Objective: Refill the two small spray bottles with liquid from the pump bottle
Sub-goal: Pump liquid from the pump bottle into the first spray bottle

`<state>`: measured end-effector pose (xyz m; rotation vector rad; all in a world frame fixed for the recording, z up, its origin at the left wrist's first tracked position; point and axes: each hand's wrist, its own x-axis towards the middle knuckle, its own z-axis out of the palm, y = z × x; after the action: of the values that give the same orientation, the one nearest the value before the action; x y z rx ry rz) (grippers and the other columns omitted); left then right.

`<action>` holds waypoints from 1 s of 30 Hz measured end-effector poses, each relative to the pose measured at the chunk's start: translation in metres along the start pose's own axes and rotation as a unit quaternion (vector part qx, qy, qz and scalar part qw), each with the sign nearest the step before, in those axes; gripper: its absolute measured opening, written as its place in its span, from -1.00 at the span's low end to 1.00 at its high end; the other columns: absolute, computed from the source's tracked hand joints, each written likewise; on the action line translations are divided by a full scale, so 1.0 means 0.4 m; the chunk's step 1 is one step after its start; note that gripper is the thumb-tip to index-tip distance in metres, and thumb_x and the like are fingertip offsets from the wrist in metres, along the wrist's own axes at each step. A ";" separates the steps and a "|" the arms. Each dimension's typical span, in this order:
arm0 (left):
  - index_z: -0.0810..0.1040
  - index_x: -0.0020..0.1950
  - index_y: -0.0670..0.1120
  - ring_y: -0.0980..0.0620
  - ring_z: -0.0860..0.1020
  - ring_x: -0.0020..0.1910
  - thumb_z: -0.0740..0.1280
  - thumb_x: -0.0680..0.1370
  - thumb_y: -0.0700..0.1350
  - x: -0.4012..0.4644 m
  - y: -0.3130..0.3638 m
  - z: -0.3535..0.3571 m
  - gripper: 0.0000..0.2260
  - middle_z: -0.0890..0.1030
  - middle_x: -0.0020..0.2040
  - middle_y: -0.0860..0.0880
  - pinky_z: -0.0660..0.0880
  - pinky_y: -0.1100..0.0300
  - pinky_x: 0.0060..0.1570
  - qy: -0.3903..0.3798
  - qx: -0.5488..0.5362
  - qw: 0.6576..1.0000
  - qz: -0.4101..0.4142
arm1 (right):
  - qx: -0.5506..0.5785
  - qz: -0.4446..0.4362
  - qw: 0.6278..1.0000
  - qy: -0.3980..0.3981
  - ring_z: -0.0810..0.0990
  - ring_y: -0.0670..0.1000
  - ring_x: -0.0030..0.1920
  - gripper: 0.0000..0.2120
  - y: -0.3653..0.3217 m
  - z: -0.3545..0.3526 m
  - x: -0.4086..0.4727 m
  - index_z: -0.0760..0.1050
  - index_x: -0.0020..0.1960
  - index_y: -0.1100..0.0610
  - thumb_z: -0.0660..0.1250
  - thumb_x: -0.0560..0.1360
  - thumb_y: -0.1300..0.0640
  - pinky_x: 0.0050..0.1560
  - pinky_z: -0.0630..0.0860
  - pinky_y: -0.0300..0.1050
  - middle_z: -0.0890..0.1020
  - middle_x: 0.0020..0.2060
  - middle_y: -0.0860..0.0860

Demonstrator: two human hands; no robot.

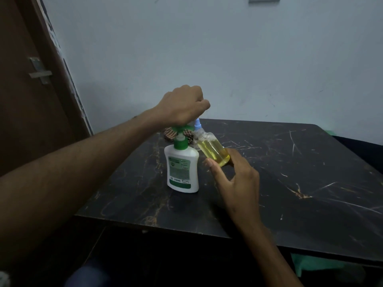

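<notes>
A white pump bottle [182, 168] with a green collar and pump head stands upright on the dark marbled surface [290, 172], near its left front part. Its label is green and white; the print on it is too blurred to read, and no brand can be made out. The left hand [183, 105] is closed in a fist over the top of the pump head, knuckles up. The right hand [234, 179] pinches the base of a small clear bottle [213, 151] between thumb and fingers, tilted with its open neck up toward the pump spout. This bottle is mostly full of yellow liquid. Just behind it stands a second small bottle with a blue spray top [197, 125], largely hidden. A striped brown thing [172, 134] lies behind the pump bottle; what it is cannot be told.
</notes>
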<state>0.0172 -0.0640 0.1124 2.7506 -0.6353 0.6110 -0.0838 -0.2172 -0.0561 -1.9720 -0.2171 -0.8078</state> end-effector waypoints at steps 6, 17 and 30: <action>0.34 -0.37 -0.08 -0.07 0.35 -0.38 0.20 0.50 0.02 -0.005 -0.002 -0.009 -0.72 0.43 -0.40 -0.04 0.34 0.01 -0.28 0.026 -0.015 0.999 -0.035 | 0.022 0.018 0.999 0.018 0.59 -0.14 -0.09 -0.71 -0.008 -0.007 0.001 0.56 0.10 -0.08 0.32 0.57 -0.28 -0.11 0.54 -0.13 0.63 -0.09 -0.15; 0.44 -0.37 -0.04 0.08 0.45 -0.49 0.18 0.72 0.12 -0.163 0.099 -0.091 -0.51 0.47 -0.47 0.03 0.32 0.30 -0.40 0.320 -0.023 0.946 0.044 | 0.081 0.040 0.994 0.055 0.61 -0.21 -0.08 -0.80 -0.020 -0.033 0.020 0.60 0.07 -0.07 0.35 0.59 -0.18 -0.17 0.48 -0.42 0.65 -0.15 -0.24; 0.50 0.16 0.20 0.24 0.62 -0.05 0.32 0.56 0.32 -0.429 0.259 0.218 -0.72 0.63 -0.02 0.21 0.60 0.18 -0.08 0.142 -0.283 0.944 -0.087 | 0.184 0.083 0.979 0.005 0.72 -0.01 -0.13 -0.85 -0.032 -0.131 -0.061 0.66 0.02 0.00 0.36 0.61 -0.04 -0.15 0.64 0.07 0.73 -0.16 -0.01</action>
<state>-0.1413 -0.1214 -0.0266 2.1038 -0.4120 0.6467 -0.1319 -0.2500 -0.0452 -1.6121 -0.1789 -0.6192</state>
